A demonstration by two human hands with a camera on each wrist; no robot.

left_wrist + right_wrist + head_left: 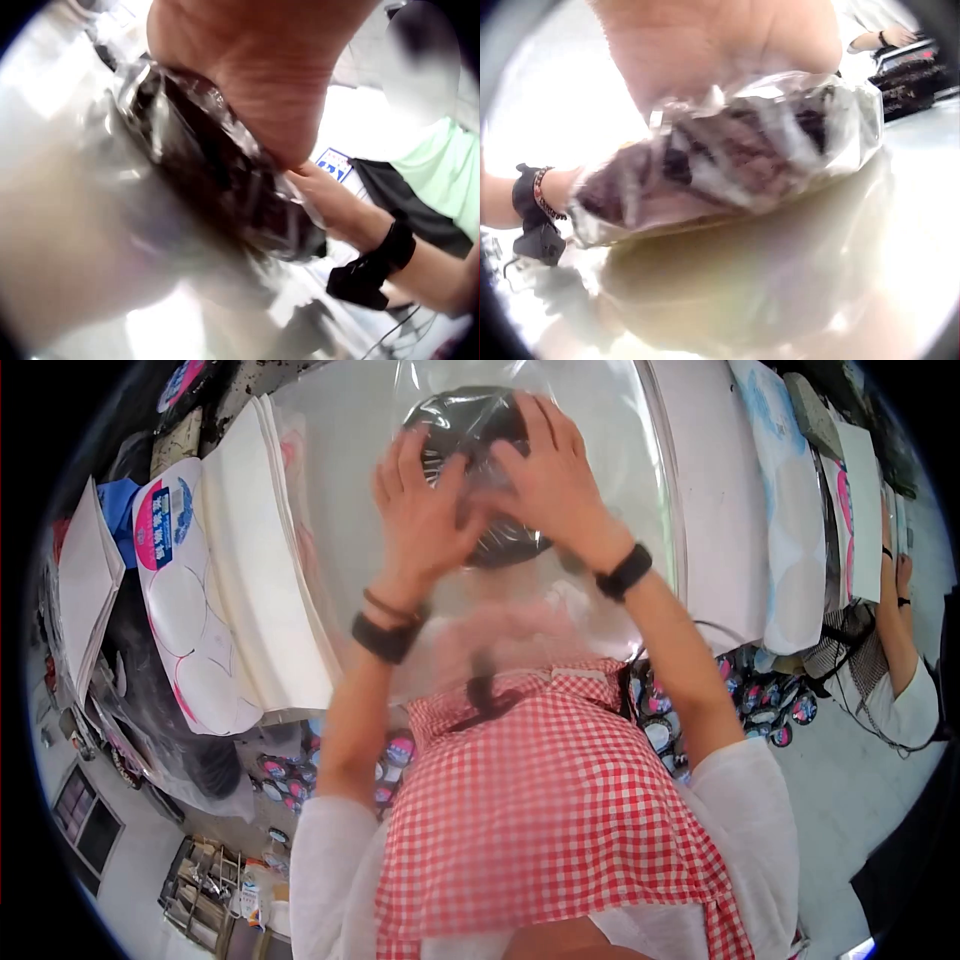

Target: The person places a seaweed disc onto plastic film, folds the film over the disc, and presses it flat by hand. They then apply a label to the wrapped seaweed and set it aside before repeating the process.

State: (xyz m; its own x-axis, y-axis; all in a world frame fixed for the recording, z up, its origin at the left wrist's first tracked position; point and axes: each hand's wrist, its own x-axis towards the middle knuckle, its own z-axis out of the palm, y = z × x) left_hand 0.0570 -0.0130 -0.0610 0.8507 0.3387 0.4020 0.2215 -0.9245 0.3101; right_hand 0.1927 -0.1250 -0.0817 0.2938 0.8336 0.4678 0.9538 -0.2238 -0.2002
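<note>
A dark, round, flat cake in clear crinkled plastic lies on the shiny tabletop in front of me. My left hand rests on its left side with fingers spread. On the right side lies my right hand, its fingers pointing away from me. The two hands come close together over the middle of the cake and hide part of it. In the left wrist view, the wrapped cake shows edge-on under the left palm. Beneath the right palm, the right wrist view shows its wrinkled plastic side.
White sheets and printed plastic bags lie to the left. More printed bags are stacked at the right. Several round labelled packs lie below the table edge. Another person's arm shows at far right.
</note>
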